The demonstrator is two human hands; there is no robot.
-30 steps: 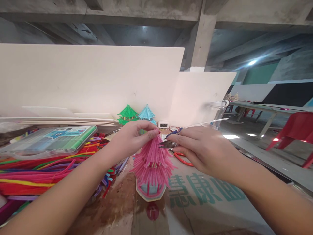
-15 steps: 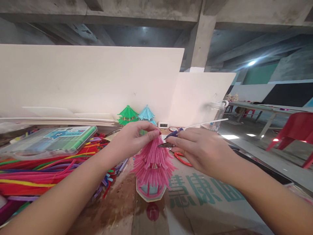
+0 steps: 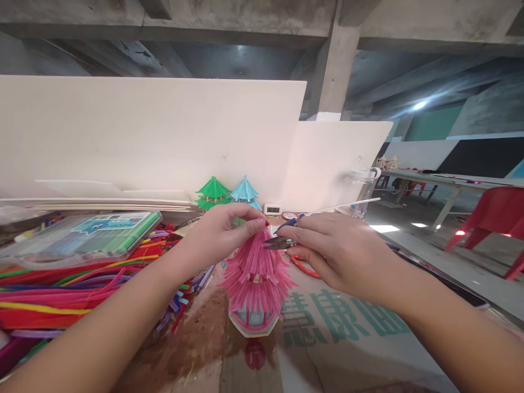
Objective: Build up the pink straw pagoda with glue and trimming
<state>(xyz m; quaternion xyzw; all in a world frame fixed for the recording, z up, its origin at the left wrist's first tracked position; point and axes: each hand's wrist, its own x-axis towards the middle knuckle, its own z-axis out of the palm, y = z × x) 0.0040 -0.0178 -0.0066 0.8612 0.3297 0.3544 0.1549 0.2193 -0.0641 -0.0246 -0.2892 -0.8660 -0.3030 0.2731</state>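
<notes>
A pink pagoda model covered in fuzzy pipe-cleaner strips stands upright on a pale many-sided base. At its peak, my left hand is closed, thumb and fingers pinching the tip. My right hand grips small pliers with a blue handle; their dark jaws lie against the upper roof's right side, slightly parted. A thin white stick shows just beyond the right hand; whether that hand holds it I cannot tell. Orange-red looped handles sit below the right hand, partly hidden.
Coloured pipe cleaners lie heaped at left, under a clear plastic case. Behind stand a green model and a blue model, a small white clock and a clear jug. White boards rise at the back.
The pliers' jaws have parted a little beside the pink roof. My left hand keeps its pinch on the peak, and the view has shifted very slightly.
</notes>
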